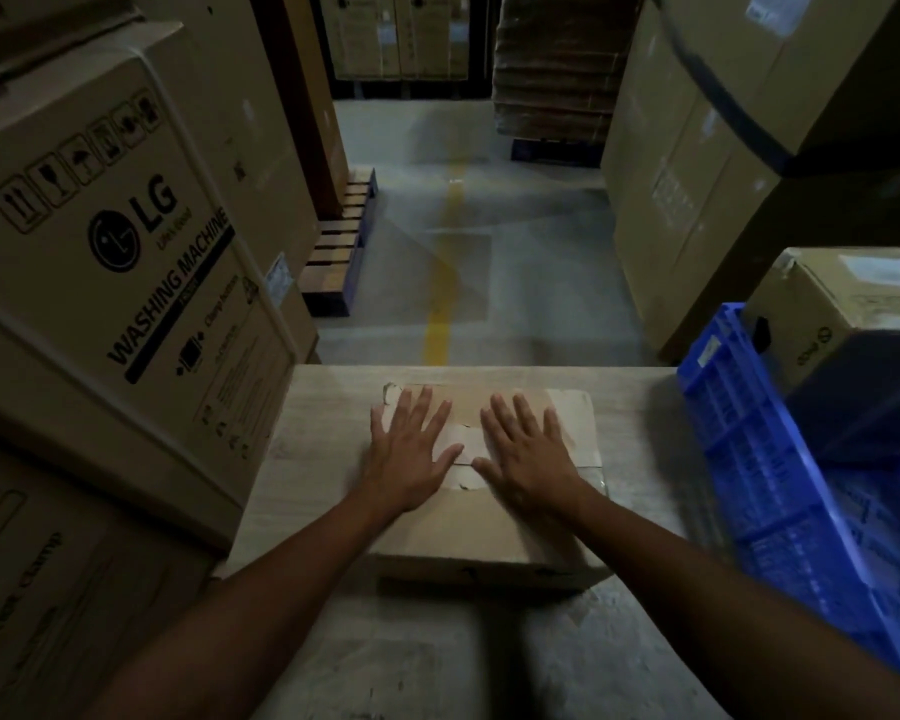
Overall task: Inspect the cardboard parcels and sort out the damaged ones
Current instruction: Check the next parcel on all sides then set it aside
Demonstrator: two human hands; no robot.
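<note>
Pressing flat, fingers spread, left hand [411,454] and right hand [528,459] cover one parcel [484,532].

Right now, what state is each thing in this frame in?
cardboard parcel: closed, flat on the table, top tape ragged.
left hand: open, flat on the parcel.
right hand: open, flat on the parcel.
blue crate: contents unclear.
washing machine box: closed, stacked.

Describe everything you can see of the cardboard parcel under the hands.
The cardboard parcel is a flat brown box lying on the pale table. Pale tape crosses its top seam and looks torn and ragged. The left hand and right hand rest flat on its lid, fingers spread.
</note>
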